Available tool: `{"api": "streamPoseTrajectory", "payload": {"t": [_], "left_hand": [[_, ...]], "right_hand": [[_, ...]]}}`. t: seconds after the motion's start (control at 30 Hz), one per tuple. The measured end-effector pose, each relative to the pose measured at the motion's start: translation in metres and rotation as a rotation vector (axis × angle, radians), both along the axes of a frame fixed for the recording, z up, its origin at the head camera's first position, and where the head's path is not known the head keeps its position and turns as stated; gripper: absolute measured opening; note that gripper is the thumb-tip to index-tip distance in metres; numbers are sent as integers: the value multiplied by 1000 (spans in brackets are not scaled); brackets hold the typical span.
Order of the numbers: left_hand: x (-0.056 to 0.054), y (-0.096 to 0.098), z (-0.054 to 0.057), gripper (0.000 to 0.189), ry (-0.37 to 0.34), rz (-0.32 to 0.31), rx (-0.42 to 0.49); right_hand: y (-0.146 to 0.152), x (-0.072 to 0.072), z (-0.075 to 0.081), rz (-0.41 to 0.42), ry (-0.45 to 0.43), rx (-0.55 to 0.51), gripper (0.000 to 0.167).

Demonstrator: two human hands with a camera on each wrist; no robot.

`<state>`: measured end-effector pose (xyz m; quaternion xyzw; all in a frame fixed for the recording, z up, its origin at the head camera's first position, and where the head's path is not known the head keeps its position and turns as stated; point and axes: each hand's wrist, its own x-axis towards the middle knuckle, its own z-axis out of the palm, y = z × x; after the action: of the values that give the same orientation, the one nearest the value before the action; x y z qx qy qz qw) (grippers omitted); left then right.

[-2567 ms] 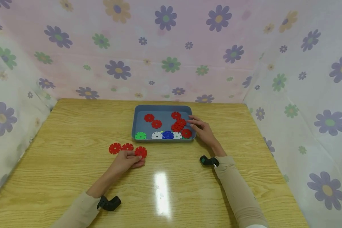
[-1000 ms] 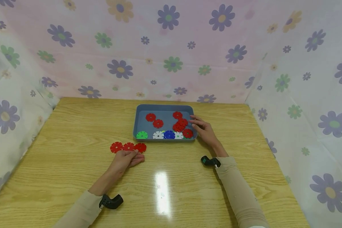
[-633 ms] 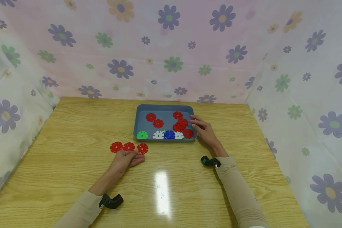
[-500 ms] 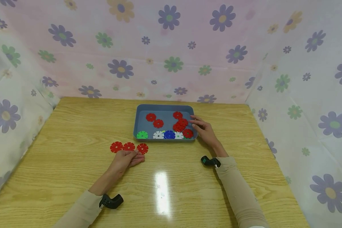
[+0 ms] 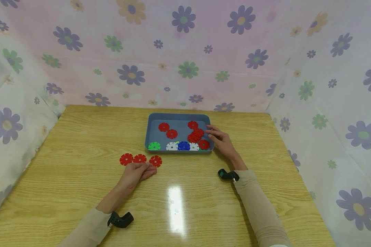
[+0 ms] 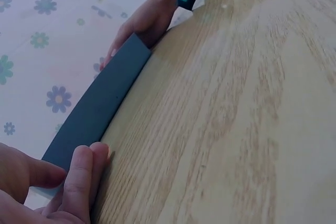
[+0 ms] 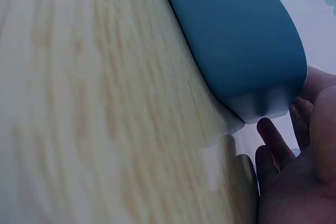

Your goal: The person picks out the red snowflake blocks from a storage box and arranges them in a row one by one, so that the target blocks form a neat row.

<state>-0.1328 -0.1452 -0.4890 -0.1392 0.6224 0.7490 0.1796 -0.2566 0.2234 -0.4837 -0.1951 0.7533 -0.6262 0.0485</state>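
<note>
Red is the notched disc (image 5: 156,160) at the left hand (image 5: 134,176), grip unclear, the right hand (image 5: 223,143) relaxed beside the tray (image 5: 179,117).

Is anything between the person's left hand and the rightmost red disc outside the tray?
Nothing visible: in the head view, the left hand overlaps the near edge of that red notched disc. The blue-grey tray stands beyond it, not between them.
</note>
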Motion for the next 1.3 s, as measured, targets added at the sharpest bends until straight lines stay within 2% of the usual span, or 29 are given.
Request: {"api": "streamPoseTrajectory", "payload": {"t": [0.13, 0.33, 0.5, 0.67, 0.8, 0.93, 1.07, 1.2, 1.3], "left_hand": [[1, -2, -2, 40, 16, 14, 12], [3, -3, -3, 40, 36, 31, 99], [0, 0, 2, 41, 84, -32, 137], [-9, 10, 14, 47, 197, -125, 189], [-23, 20, 26, 48, 279, -143, 251], [-43, 29, 37, 39, 342, -157, 253], [-68, 34, 44, 37, 409, -186, 184], [-92, 36, 47, 35, 457, -219, 83], [-106, 37, 45, 36, 458, -242, 23]], "right_hand": [[0, 0, 0, 1, 6, 1, 32], [1, 0, 0, 7, 7, 3, 32], [1, 0, 0, 4, 3, 4, 32], [0, 1, 1, 11, 11, 10, 33], [1, 1, 1, 21, 16, 6, 33], [5, -6, -12, 24, 32, -7, 33], [9, -14, -27, 24, 51, -23, 32], [10, -15, -30, 13, 62, -19, 32], [9, -14, -29, 10, 62, -14, 32]]}}
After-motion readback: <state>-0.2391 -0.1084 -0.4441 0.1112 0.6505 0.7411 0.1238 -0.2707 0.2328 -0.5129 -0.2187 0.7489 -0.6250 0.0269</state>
